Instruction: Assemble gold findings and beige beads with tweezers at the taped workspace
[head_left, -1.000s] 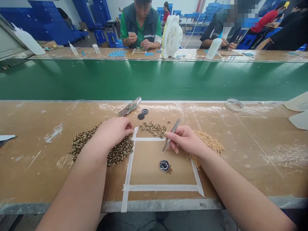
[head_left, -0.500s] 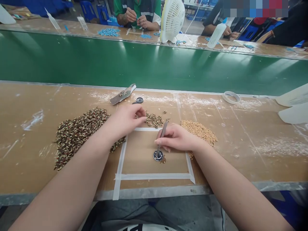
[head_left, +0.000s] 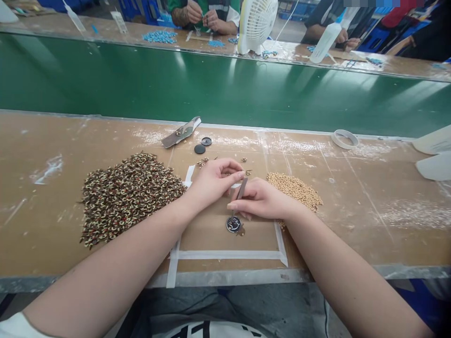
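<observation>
My right hand (head_left: 262,199) grips tweezers (head_left: 242,188), their tips pointing down into a small round black dish (head_left: 233,224) of dark shiny liquid. My left hand (head_left: 220,176) is just left of the upper end of the tweezers, thumb and fingertips drawn together. Whatever lies between those fingertips is too small or hidden to make out. Under and behind my left hand is a group of small brass-coloured pieces (head_left: 202,162), mostly covered. Left of my hands spreads a big heap of small dark-and-cream pieces (head_left: 130,197). A heap of tan beads (head_left: 294,190) lies by my right wrist.
White tape strips (head_left: 229,255) frame the work spot. Behind are black round lids (head_left: 199,149), a camouflage-patterned strip (head_left: 181,133) and a tape roll (head_left: 344,139). White bottles (head_left: 435,164) lie right. Beyond the green belt (head_left: 141,84) stand a fan (head_left: 257,26) and co-workers' hands (head_left: 211,21).
My left hand has moved right, from over the small brass-coloured pieces to beside the tweezers. My right hand and the tweezers stay almost in place at the dish.
</observation>
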Demonstrator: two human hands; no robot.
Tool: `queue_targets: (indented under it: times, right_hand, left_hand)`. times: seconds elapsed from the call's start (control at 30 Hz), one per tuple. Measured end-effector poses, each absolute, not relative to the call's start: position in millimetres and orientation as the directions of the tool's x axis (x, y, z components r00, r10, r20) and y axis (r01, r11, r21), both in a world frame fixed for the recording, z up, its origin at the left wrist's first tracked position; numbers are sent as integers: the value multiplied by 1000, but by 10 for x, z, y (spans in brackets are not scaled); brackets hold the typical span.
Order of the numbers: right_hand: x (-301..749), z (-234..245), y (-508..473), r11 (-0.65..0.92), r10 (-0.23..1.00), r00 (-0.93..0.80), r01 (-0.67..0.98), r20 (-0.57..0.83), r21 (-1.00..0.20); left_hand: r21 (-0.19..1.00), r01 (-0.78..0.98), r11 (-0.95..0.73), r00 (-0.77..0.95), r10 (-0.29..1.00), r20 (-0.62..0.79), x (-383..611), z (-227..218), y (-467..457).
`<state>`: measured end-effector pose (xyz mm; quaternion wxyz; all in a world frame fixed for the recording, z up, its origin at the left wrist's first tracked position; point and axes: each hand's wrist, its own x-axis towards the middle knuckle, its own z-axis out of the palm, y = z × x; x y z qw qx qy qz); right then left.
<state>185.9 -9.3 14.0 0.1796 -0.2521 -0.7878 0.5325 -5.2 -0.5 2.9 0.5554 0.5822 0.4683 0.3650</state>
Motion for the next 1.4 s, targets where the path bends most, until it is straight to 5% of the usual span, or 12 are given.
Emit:
queue_targets:
  times: [0.47, 0.63, 0.83, 1.0, 1.4]
  right_hand:
    - [1856, 134, -88, 331, 591, -806, 210, 29, -920]
    - [1884, 167, -101, 206, 625, -781, 180, -12, -962]
    - [1973, 145, -2, 113, 893, -433, -57, 126, -992]
    - [1962, 127, 73, 136, 989, -56, 39, 134, -990]
    - [1917, 34, 86, 164, 986, -15, 255, 165, -953]
  left_hand:
    - [990, 132, 41, 312, 947, -81, -66, 5, 33]
    - [989, 143, 27, 311, 948, -71, -75, -14, 33]
    - [988, 138, 64, 344, 933, -108, -73, -19, 40]
    - [971, 238, 38, 366, 922, -126, -68, 14, 5]
    - [946, 318, 53, 386, 905, -181, -65, 58, 4]
